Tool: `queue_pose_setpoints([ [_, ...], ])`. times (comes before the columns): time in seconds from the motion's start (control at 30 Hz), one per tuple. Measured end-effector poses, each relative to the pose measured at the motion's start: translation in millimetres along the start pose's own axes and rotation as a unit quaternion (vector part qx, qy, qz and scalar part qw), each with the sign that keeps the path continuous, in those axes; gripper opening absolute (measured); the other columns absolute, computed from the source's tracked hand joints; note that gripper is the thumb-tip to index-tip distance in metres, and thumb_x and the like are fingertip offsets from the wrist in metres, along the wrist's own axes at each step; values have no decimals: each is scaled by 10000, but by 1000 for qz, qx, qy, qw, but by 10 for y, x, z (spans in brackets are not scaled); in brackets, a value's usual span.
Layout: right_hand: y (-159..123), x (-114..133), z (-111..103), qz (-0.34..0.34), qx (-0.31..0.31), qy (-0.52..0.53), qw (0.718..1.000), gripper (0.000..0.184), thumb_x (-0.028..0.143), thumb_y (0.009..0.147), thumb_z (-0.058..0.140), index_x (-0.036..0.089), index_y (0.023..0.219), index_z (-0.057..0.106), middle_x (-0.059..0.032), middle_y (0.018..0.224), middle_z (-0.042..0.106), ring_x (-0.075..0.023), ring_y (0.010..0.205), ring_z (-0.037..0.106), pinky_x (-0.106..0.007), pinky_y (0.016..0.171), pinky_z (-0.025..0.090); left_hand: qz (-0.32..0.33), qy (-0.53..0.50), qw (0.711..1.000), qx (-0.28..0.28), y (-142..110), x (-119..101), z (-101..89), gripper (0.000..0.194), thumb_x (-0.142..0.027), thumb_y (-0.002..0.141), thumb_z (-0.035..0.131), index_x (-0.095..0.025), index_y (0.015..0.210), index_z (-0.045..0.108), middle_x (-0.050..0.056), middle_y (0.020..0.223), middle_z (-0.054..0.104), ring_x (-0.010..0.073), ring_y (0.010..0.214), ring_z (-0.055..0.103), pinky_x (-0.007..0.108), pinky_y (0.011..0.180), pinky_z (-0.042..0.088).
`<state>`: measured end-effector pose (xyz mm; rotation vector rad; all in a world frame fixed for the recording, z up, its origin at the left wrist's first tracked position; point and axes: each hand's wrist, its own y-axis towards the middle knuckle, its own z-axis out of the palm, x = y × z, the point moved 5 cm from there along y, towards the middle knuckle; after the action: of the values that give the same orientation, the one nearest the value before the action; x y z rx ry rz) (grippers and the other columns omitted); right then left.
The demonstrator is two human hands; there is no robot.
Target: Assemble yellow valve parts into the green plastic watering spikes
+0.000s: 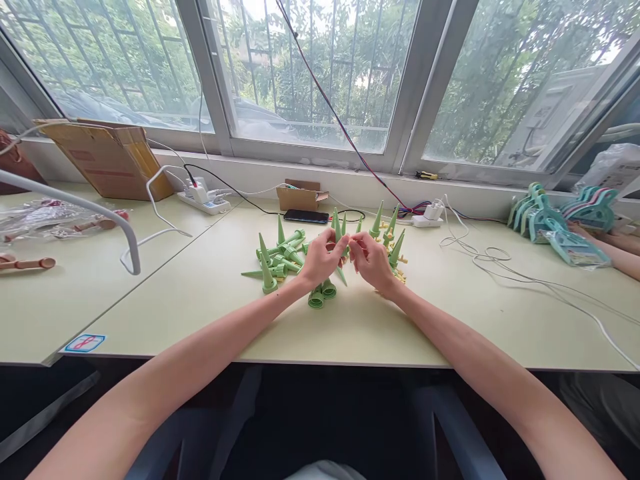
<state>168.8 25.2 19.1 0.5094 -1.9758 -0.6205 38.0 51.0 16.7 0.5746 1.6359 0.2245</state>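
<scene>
My left hand (323, 255) is closed around a green plastic watering spike (337, 227), its pointed end up. Against it, my right hand (371, 259) pinches at the spike's side; whatever small piece is between those fingertips is mostly hidden. Left of my hands lies a loose heap of green spikes (287, 253), some upright, others on their sides. Two spikes with open threaded ends (316, 297) facing me lie just below my left hand. Beside my right hand are small yellow plastic pieces (401, 275) and several upright green spikes (377, 221), some with yellow parts at the base.
Behind the spikes lie a black phone (306, 216) and a small open cardboard box (300, 195). Power strips (204, 202) and white cables (480, 253) spread across the table. At the right, another person's arm (617, 257) is near teal hangers (547, 217). A white metal bar (100, 207) crosses the left side.
</scene>
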Motion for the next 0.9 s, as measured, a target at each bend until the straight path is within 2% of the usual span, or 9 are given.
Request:
queue_pose_setpoints([
  [0.33, 4, -13, -11, 7, -15, -4, 1000, 338, 513, 964, 395, 211, 857, 505, 13, 622, 542, -125, 509, 498, -250, 526, 410, -20, -17, 1000, 17, -15, -3, 7, 302, -441, 847, 627, -189, 978, 523, 50, 879, 651, 126, 599, 642, 241, 499, 523],
  [0.6, 6, -21, -29, 0, -32, -13, 999, 331, 489, 962, 416, 207, 816, 509, 25, 582, 544, -112, 479, 462, -241, 521, 384, 13, 27, 999, 36, -16, 24, 10, 352, -386, 817, 667, -174, 1082, 572, 75, 977, 619, 135, 703, 636, 222, 523, 511],
  [0.73, 7, -45, -33, -10, -40, -28, 999, 330, 476, 961, 432, 209, 779, 494, 39, 541, 515, -106, 453, 430, -240, 508, 358, 17, 39, 998, 43, -17, 31, 13, 353, -398, 809, 672, -174, 1069, 588, 65, 926, 622, 141, 687, 619, 230, 520, 481],
  [0.9, 8, -73, -38, -8, -38, -33, 999, 333, 470, 958, 446, 212, 752, 483, 42, 524, 496, -109, 448, 420, -242, 507, 356, 37, 70, 996, 33, -13, -37, 4, 263, -395, 777, 699, -182, 896, 602, 27, 778, 608, 143, 669, 584, 249, 580, 455],
])
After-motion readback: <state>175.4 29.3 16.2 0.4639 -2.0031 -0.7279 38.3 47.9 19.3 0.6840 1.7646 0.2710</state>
